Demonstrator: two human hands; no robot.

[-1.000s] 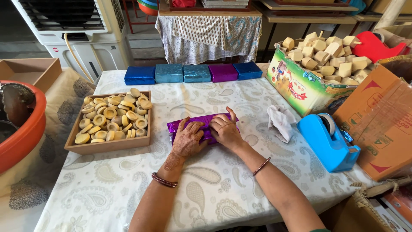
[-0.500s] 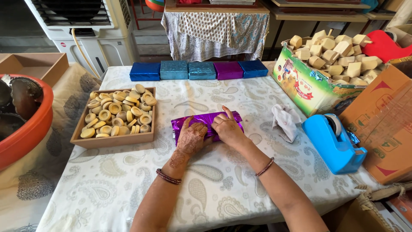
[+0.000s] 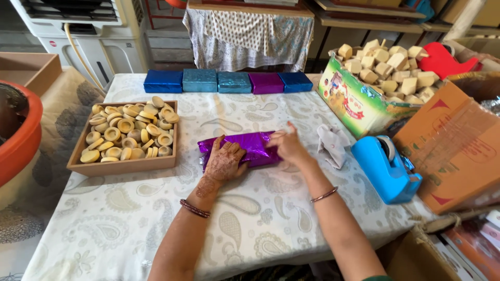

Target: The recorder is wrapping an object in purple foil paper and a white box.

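Your left hand [image 3: 224,162] lies flat, palm down, fingers spread, pressing on the left part of the purple foil-wrapped box [image 3: 249,147]; it's not clenched, just pressed on the wrap. Your right hand [image 3: 288,145] is at the box's right end, fingers bent onto the foil there; looks like a pinch on the end fold, but can't tell exactly how tight. So the box sits btwn your two hands, touching both, flat on the paisley tablecloth [image 3: 130,218].

Left of your left hand, near but apart: wooden tray [image 3: 125,166] full of small round tan pieces [image 3: 127,132]. Beyond both hands, well apart, at the far table edge: row of five foil-wrapped boxes [image 3: 234,81], blue, teal, teal, purple, blue, side by side & touching.

Just right of your right hand: crumpled white cloth [image 3: 331,145]. Past that, blue tape dispenser [image 3: 385,167], near the cloth. Right of the dispenser, a brown carton [image 3: 458,151]. Beyond-right of your right hand: green printed box [image 3: 354,104] heaped w/ tan cubes [image 3: 388,62].

Far left of your left hand, off the table: orange tub [image 3: 23,140].
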